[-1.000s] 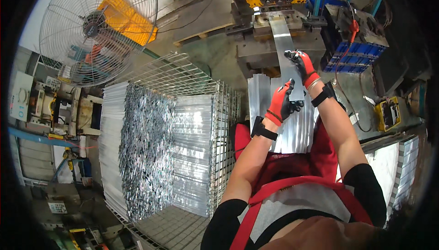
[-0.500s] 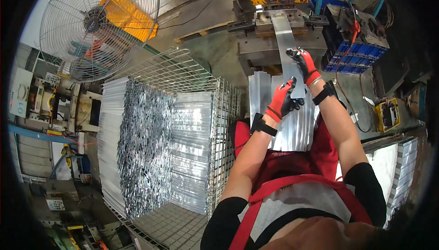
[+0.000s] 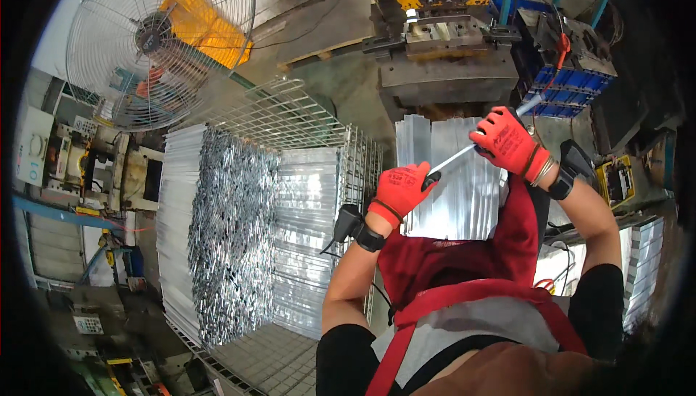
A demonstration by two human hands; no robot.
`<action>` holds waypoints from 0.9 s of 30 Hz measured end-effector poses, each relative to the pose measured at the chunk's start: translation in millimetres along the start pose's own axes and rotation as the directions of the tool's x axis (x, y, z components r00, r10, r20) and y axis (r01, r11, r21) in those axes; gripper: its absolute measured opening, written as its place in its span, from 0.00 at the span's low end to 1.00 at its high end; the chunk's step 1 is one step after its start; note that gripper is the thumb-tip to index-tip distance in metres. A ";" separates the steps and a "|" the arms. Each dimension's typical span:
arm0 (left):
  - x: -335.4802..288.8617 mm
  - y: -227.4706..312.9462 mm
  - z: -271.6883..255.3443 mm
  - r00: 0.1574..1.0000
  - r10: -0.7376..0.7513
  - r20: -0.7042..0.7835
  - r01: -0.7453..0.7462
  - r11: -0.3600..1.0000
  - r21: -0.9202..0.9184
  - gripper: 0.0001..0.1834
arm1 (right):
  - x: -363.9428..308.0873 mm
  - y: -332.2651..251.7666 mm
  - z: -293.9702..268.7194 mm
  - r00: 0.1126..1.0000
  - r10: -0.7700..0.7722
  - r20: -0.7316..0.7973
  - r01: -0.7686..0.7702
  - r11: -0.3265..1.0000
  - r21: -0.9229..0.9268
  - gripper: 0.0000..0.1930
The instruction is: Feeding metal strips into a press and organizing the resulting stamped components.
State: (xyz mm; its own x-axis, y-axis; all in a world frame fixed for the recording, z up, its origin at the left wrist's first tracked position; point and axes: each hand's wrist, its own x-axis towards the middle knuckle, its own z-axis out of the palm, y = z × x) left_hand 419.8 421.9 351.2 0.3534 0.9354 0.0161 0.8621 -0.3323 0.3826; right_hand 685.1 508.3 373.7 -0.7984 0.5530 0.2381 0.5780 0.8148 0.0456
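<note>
In the head view, the strip (image 3: 455, 157) has just left the die (image 3: 444, 32) of the press (image 3: 449, 77): half a second ago it ran from there down to the hands, broad face up, and now it slants between them, well apart from the die and turned nearly edge-on, so that it shows as a thin bright line. The left hand (image 3: 402, 192) pinches the lower end between thumb and fingers; the right hand (image 3: 507, 141) is curled round it farther up, knuckles upward, and the far end sticks out beyond that hand toward the blue crates (image 3: 554, 95), blurred. Both hands have rolled over too, their red backs now showing, and stand farther apart. The strip passes above the stack (image 3: 453, 186) of similar metal pieces in front of the person; whether it touches them cannot be told. To the left, the cage (image 3: 354, 168) and the packed metal (image 3: 232, 240) in it look unchanged. I judge from this that the piece is free of the press and in mid-handling, not yet laid down anywhere.
</note>
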 end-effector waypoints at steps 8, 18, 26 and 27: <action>27.0 -8.4 21.2 0.841 -0.494 -0.218 -0.003 0.400 -0.917 0.29 | 3.8 28.3 29.0 0.751 0.648 0.124 -0.421 0.327 0.846 0.07; 68.2 45.4 63.9 0.940 -0.010 0.341 0.304 -0.426 -0.852 0.26 | 70.1 79.0 102.6 0.634 0.767 0.099 -0.120 -0.029 0.992 0.15; 93.7 36.0 62.9 0.956 -0.108 0.274 0.218 -0.364 -0.905 0.25 | 97.1 85.8 122.9 0.639 0.765 0.083 -0.021 -0.091 0.996 0.11; 95.6 41.4 63.6 0.958 -0.142 0.248 0.179 -0.380 -0.908 0.23 | 96.8 91.9 128.9 0.619 0.779 0.101 -0.035 -0.102 0.994 0.10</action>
State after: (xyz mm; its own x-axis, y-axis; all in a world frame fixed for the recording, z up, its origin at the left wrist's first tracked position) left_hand 512.5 489.9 309.8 0.3064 0.9134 -0.2680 -0.5939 0.4035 0.6960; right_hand 639.2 659.1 275.8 -0.0606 0.9946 0.0847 -0.1991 0.0711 -0.9774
